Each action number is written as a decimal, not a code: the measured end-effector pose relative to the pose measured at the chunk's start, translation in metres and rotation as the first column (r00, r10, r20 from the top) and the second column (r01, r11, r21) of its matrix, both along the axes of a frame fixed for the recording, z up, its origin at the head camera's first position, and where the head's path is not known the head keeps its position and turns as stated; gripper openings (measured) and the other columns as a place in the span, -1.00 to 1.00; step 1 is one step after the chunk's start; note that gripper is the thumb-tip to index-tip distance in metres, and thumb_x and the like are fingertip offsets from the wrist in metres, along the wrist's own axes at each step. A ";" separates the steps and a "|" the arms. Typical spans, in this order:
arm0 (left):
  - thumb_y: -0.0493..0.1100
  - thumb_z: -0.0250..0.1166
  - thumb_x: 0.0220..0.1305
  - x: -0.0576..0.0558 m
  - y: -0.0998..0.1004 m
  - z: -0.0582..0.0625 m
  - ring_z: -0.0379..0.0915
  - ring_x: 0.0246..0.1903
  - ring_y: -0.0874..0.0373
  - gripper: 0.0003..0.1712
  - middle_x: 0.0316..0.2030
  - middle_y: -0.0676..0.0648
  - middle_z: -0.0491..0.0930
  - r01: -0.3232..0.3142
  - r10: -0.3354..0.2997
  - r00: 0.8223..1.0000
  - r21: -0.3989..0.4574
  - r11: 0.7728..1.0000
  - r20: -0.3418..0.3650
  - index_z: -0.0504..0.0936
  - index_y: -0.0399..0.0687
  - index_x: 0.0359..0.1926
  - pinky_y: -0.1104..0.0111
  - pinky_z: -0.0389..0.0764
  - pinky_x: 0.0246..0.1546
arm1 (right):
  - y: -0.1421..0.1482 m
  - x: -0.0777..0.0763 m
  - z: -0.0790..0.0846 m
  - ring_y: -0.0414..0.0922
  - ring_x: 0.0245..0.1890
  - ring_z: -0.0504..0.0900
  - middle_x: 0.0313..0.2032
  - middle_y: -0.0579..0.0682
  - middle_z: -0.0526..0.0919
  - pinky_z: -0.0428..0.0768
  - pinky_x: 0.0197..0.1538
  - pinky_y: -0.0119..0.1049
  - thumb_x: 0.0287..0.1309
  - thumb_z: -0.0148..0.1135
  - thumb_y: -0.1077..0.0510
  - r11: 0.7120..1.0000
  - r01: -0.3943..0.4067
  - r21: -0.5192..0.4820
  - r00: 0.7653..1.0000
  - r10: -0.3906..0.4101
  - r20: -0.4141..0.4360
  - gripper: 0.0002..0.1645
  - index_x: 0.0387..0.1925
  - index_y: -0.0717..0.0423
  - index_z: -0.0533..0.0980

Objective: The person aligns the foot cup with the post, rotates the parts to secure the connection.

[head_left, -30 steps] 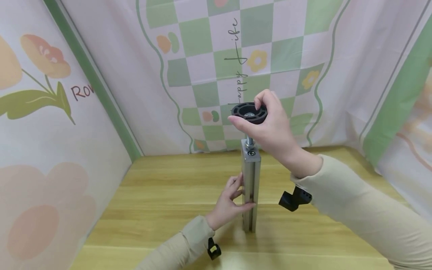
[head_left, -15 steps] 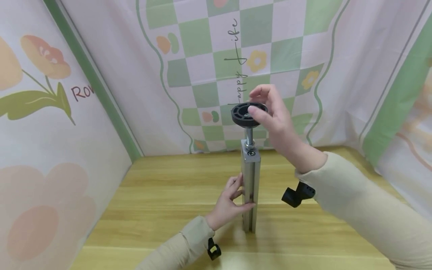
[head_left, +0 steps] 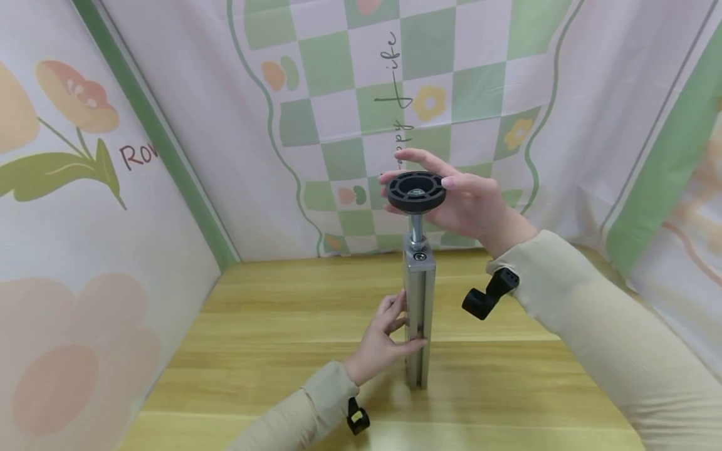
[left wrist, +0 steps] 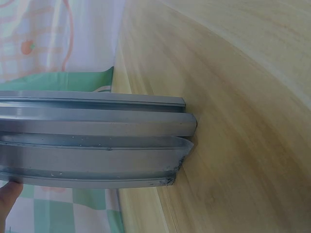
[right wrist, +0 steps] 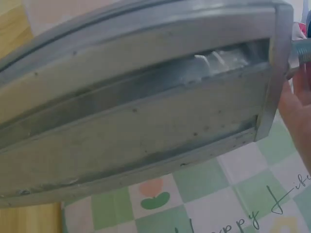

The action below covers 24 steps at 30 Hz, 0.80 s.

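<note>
From where I stand, a grooved aluminium profile (head_left: 417, 294) rises upright from the wood-grain tabletop (head_left: 271, 351). The left hand (head_left: 376, 347) grips its lower half, thumb on the near face and fingers round the left side. On top, a steel threaded rod (head_left: 416, 227) carries a round black levelling foot (head_left: 416, 202). The right hand (head_left: 468, 203) has its thumb at the foot's right rim and its fingers apart, reaching along the far side; whether those fingers touch it, I cannot tell. 1 checked curtain (head_left: 378, 113) hangs at the far edge.

Wrist views close on metal post (left wrist: 92, 161)
</note>
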<state>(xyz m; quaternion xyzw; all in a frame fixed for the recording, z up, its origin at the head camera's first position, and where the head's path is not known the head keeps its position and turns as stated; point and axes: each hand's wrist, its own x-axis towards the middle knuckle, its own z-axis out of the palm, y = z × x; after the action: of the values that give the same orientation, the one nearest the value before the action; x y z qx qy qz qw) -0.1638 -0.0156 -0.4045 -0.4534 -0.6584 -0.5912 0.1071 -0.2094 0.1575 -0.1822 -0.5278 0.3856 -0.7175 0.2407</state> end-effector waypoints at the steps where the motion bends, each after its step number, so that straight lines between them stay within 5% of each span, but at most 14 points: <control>1: -0.52 0.37 -0.02 0.000 0.000 0.000 0.29 0.04 0.20 0.30 0.04 -0.31 0.24 0.000 0.000 1.000 0.000 1.000 0.003 -0.18 0.53 0.44 0.27 0.59 0.05 | 0.000 -0.001 -0.001 0.03 0.16 0.41 0.21 0.17 0.32 0.30 0.35 -0.18 0.20 -0.06 0.18 0.999 -0.042 -0.014 0.999 0.042 0.013 -0.40 0.31 0.02 0.20; 4: -0.52 0.37 -0.01 0.000 0.000 0.000 0.28 0.04 0.21 0.29 0.04 -0.31 0.24 0.002 -0.002 1.000 -0.001 1.000 0.010 -0.19 0.49 0.44 0.27 0.59 0.05 | -0.001 -0.001 -0.002 0.06 0.17 0.40 0.19 0.22 0.32 0.28 0.36 -0.19 0.19 -0.07 0.22 0.993 -0.104 -0.047 0.994 0.106 0.040 -0.39 0.31 0.07 0.19; 9: -0.49 0.37 0.01 0.001 -0.001 0.001 0.28 0.04 0.23 0.26 0.05 -0.31 0.23 -0.004 0.005 1.000 -0.016 1.000 0.031 -0.19 0.45 0.45 0.29 0.57 0.08 | -0.001 0.001 -0.004 0.04 0.21 0.37 0.18 0.22 0.35 0.28 0.35 -0.31 0.21 -0.05 0.23 0.996 -0.055 -0.072 0.997 0.059 0.050 -0.44 0.27 0.10 0.24; 18: -0.46 0.37 0.03 0.003 -0.002 0.002 0.25 0.08 0.21 0.16 0.08 -0.31 0.23 -0.020 0.021 0.999 -0.030 0.999 0.047 -0.16 0.14 0.47 0.28 0.54 0.12 | -0.003 0.010 -0.004 -0.10 0.07 0.48 0.09 0.11 0.47 0.48 0.17 -0.37 0.20 0.17 0.20 0.986 0.148 -0.070 0.989 -0.149 -0.001 -0.51 0.16 0.06 0.32; 24: -0.49 0.37 0.00 0.002 -0.001 0.001 0.24 0.06 0.23 0.25 0.06 -0.32 0.23 -0.009 0.009 1.000 -0.017 1.000 0.022 -0.19 0.34 0.46 0.29 0.57 0.07 | -0.003 0.024 -0.002 -0.09 0.03 0.49 0.04 0.08 0.47 0.54 0.12 -0.35 0.17 0.14 0.31 0.934 0.355 -0.050 0.933 -0.357 -0.038 -0.58 0.07 0.09 0.32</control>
<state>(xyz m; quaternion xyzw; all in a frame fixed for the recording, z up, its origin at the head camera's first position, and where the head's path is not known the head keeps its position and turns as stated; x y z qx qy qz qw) -0.1617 -0.0162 -0.4037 -0.4447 -0.6665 -0.5901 0.0986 -0.1851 0.1545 -0.1842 -0.4707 0.4649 -0.7449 0.0865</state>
